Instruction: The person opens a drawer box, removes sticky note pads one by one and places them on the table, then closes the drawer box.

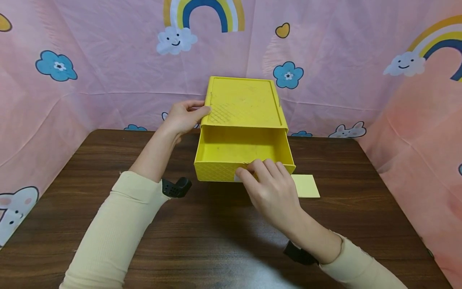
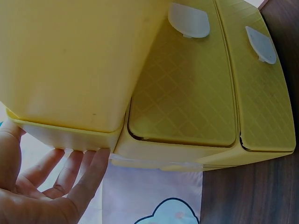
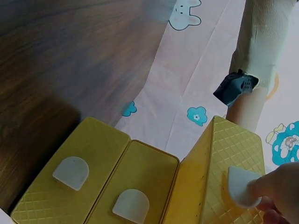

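Observation:
A yellow plastic drawer cabinet (image 1: 247, 102) stands at the back of the table in the head view. Its top drawer (image 1: 214, 171) is pulled out, and the bare yellow bottom shows inside. My right hand (image 1: 272, 192) is at the drawer's front, pinching its white handle (image 3: 239, 184) between thumb and fingers. My left hand (image 1: 182, 118) rests against the cabinet's left side near the top, fairly straight fingertips and thumb touching it. Below the pulled-out drawer, the left wrist view shows a middle drawer (image 2: 187, 93) and a lower drawer (image 2: 264, 102), both closed, each with a white handle.
A pale yellow paper pad (image 1: 307, 186) lies on the dark wooden table (image 1: 202, 241), right of the cabinet and partly behind my right hand. Pink patterned cloth (image 1: 126, 52) hangs behind the table and along both sides, close behind the cabinet.

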The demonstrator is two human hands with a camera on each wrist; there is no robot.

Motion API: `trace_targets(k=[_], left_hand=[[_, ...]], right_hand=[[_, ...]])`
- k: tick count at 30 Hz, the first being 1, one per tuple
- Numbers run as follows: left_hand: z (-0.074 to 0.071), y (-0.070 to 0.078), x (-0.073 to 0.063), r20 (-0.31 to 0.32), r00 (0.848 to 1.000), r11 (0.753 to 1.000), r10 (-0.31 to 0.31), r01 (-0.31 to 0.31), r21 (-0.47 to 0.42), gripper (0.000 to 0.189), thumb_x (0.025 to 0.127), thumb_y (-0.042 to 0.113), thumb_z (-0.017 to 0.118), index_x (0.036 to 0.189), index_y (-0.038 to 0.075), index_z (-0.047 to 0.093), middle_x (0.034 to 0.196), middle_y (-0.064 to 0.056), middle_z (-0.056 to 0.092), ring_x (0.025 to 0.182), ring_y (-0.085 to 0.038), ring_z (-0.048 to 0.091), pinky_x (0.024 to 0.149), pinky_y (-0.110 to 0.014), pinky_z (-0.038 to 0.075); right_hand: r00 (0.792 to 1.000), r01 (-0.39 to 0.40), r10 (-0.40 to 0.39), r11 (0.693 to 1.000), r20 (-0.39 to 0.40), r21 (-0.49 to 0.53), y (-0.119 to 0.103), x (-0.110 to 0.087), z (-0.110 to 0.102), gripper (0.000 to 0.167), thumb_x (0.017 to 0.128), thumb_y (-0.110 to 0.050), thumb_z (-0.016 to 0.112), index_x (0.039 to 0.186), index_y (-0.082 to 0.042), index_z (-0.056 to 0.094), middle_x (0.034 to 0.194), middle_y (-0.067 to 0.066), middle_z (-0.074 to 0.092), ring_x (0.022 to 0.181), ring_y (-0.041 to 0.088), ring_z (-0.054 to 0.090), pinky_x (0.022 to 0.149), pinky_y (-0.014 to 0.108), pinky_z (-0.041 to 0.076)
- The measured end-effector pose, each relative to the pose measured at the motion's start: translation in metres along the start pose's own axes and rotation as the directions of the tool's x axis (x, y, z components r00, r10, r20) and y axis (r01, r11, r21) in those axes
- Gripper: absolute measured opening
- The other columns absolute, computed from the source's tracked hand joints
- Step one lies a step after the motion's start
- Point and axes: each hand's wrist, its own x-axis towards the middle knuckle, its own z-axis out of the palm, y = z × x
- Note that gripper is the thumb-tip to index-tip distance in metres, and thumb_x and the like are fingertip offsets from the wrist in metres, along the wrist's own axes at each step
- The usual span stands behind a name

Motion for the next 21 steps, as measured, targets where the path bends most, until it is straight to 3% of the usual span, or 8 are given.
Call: trace_targets(k=[6,13,21], left_hand=[[-0.001,0.002,0.0,-0.006,1.0,1.0,-0.007,0.007,0.011,0.05,0.089,0.037,0.058,0.135,0.02,0.048,0.125,-0.006,0.051,0.104,-0.021,0.054,0.087,-0.037,0.052],[-0.001,0.003,-0.001,-0.008,1.0,1.0,0.002,-0.002,0.025,0.049,0.089,0.036,0.058,0.135,0.02,0.048,0.124,-0.006,0.051,0.102,-0.02,0.054,0.085,-0.036,0.052],[0.0,0.005,-0.001,-0.005,1.0,1.0,0.0,0.0,0.031,0.049,0.09,0.036,0.057,0.135,0.019,0.049,0.123,-0.006,0.051,0.099,-0.02,0.054,0.083,-0.034,0.052]], right_hand=[[1.0,-0.025,0.025,1.0,0.011,0.019,0.004,0.001,0.005,0.014,0.092,-0.012,0.055,0.082,-0.01,0.063,0.072,0.004,0.053,0.055,0.02,0.04,0.047,0.026,0.025],[0.999,-0.049,0.049,0.999,0.024,0.024,0.011,0.003,0.012,0.012,0.088,-0.004,0.055,0.082,-0.01,0.063,0.072,0.004,0.054,0.057,0.021,0.043,0.046,0.026,0.027],[0.997,-0.063,0.062,0.998,0.037,0.017,0.021,0.005,0.02,0.013,0.091,-0.009,0.054,0.082,-0.01,0.063,0.074,0.004,0.054,0.06,0.021,0.044,0.047,0.026,0.029]])
